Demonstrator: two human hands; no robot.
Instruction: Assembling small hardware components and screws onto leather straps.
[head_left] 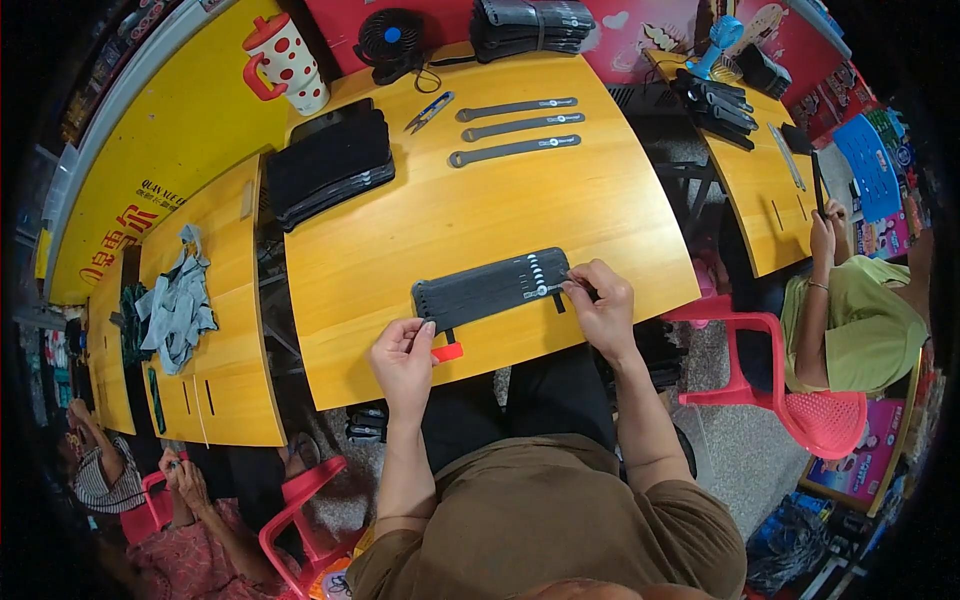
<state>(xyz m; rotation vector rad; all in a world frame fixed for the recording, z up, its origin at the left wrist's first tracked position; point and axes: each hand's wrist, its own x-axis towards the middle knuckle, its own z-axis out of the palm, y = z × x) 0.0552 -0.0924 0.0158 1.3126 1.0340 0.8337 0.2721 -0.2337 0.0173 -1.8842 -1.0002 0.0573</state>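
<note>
Both hands work at the near edge of a yellow wooden table (pixel 400 240). Left hand (pixel 403 355) is curled with its fingers pinched on a small red tool (pixel 447 352) — just below the left end of a flat bundle of grey straps (pixel 490 288). Right hand (pixel 603 305) pinches the bundle's right end between thumb and fingers. Farther back lie three single grey straps (pixel 515 128) in a row, small snips (pixel 428 112) beside them and a stack of black cloth pieces (pixel 328 165) to the left — a red-dotted white jug (pixel 285 62) stands beyond.
</note>
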